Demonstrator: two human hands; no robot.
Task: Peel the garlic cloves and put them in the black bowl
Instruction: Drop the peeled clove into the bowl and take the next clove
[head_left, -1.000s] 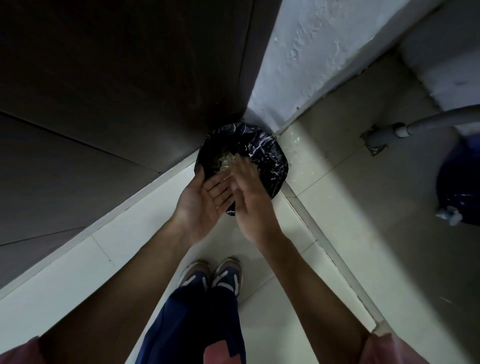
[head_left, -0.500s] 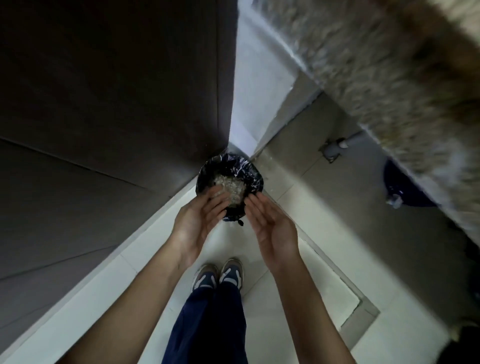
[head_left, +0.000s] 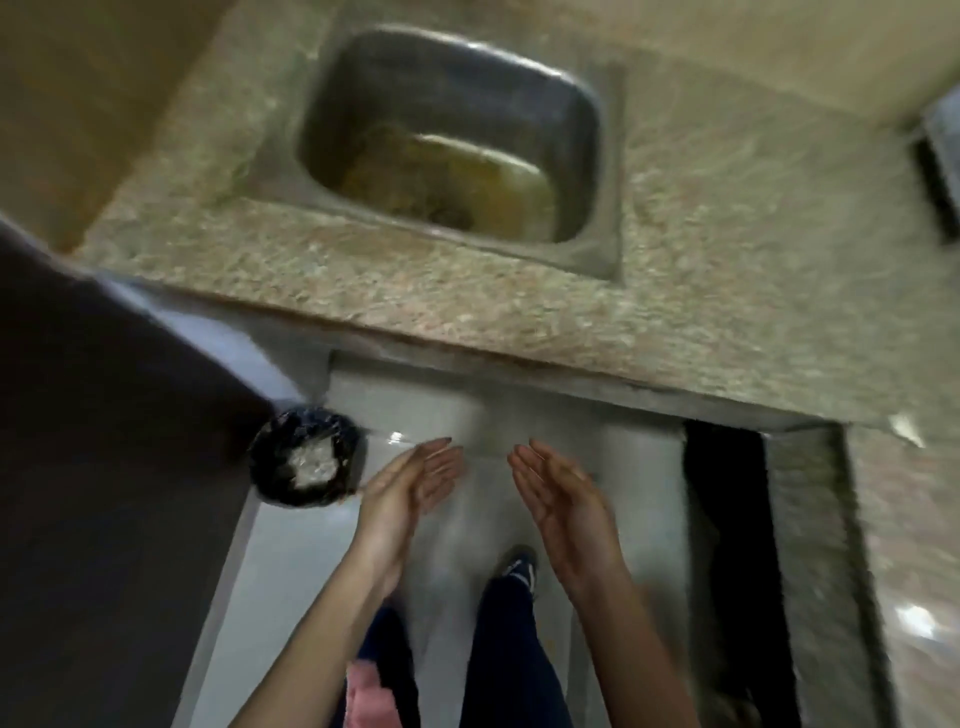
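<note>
My left hand (head_left: 410, 483) and my right hand (head_left: 558, 491) are held out in front of me, palms facing each other, fingers straight, holding nothing. They hang in the air above the floor, apart from each other. To the left of my left hand stands a bin lined with a black bag (head_left: 304, 457), with pale garlic skins (head_left: 311, 460) inside it. No garlic cloves or black bowl show in this blurred view.
A speckled stone counter (head_left: 467, 291) runs across ahead of me, with a steel sink (head_left: 452, 135) set into it holding brownish water. A dark door (head_left: 104, 493) is on the left. A dark gap (head_left: 727, 519) opens under the counter at right. My legs and shoe (head_left: 514, 566) are below.
My hands have left the bin and moved apart. The view has swung up and to the right, so the bin now lies at the left and the counter and sink have come into sight.
</note>
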